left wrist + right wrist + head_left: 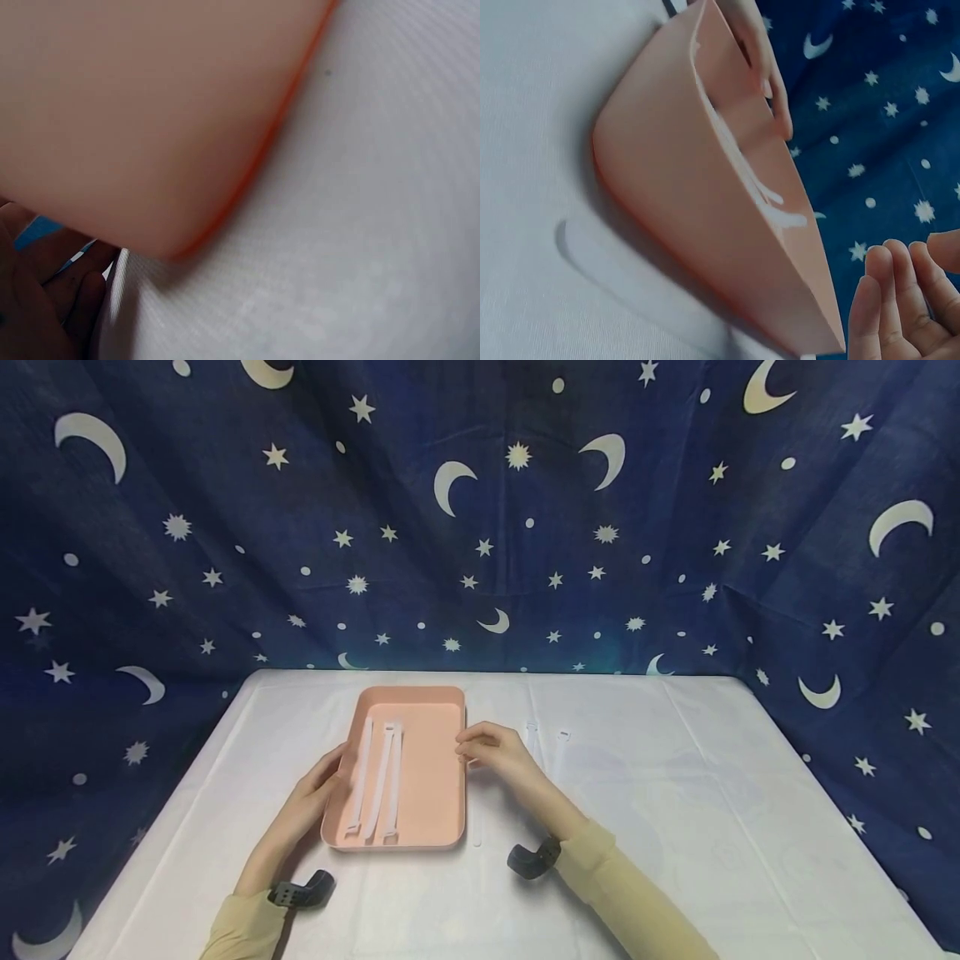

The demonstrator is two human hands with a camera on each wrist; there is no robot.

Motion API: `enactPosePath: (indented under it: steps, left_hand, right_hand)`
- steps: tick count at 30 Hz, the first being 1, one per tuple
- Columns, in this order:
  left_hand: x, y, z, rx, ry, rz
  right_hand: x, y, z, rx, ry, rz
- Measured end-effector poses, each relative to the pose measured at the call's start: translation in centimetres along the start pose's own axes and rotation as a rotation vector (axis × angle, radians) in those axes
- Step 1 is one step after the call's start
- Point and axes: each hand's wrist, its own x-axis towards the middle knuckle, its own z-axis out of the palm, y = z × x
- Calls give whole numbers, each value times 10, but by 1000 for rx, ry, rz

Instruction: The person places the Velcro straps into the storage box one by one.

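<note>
A pink rectangular tray [427, 777] lies on the white table with several white straps [396, 768] with slotted heads inside, along its left half. My left hand [318, 781] rests against the tray's left side, fingers along the wall. At the opposite rim is my right hand [498, 756], its fingertips right at the edge. The right wrist view shows the right fingers [904, 292] straight, with nothing between them and the thumb. Another white strap [477, 827] lies on the table just outside the tray's right wall.
More white straps [562, 747] lie on the white tablecloth [675, 827], right of the tray and partly behind my right hand. A dark blue curtain [525, 552] with moons and stars hangs at the back and sides. Each wrist carries a black camera mount [303, 891].
</note>
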Motion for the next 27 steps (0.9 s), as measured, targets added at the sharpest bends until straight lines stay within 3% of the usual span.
enactPosePath:
  steps: [8,27]
  left_hand:
    - [-2,0,1,-3,2,-35]
    - [-1,3,1,-17,-4,-22]
  right_hand:
    - [-9,8,-21,-22,26,-16]
    - [-20,25,-64,-26,68,-23]
